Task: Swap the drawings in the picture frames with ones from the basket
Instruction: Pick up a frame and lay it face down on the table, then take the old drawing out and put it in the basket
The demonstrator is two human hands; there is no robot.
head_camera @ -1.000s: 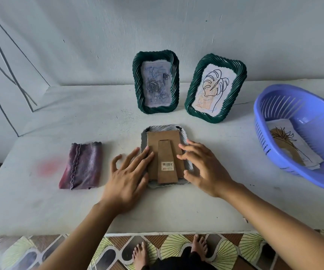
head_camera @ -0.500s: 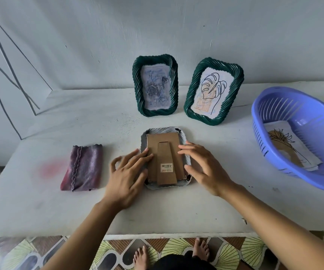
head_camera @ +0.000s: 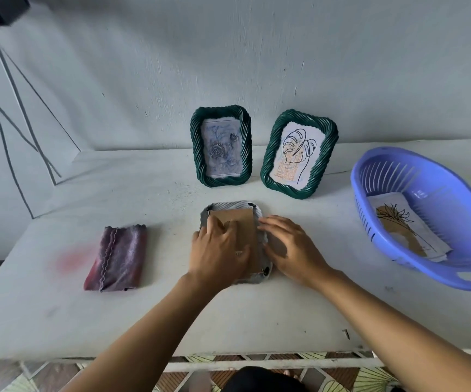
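Well to the left of the hands lies a folded purple-and-red cloth (head_camera: 117, 258), probably for wiping. Between the hands a grey ribbed picture frame (head_camera: 228, 206) lies face down, so its brown cardboard backing (head_camera: 242, 222) can be reached (its clips are too small to judge). The left hand (head_camera: 218, 250) presses palm-down on the backing. The right hand (head_camera: 292, 250), fingers spread, steadies the frame's edge. Further right, a blue slotted plastic basket (head_camera: 367, 219) holds the replacement drawings (head_camera: 404, 230)

Left hand (head_camera: 218, 250) and right hand (head_camera: 291, 247) on face-down frame (head_camera: 247, 224), blue basket (head_camera: 355, 182) nearby
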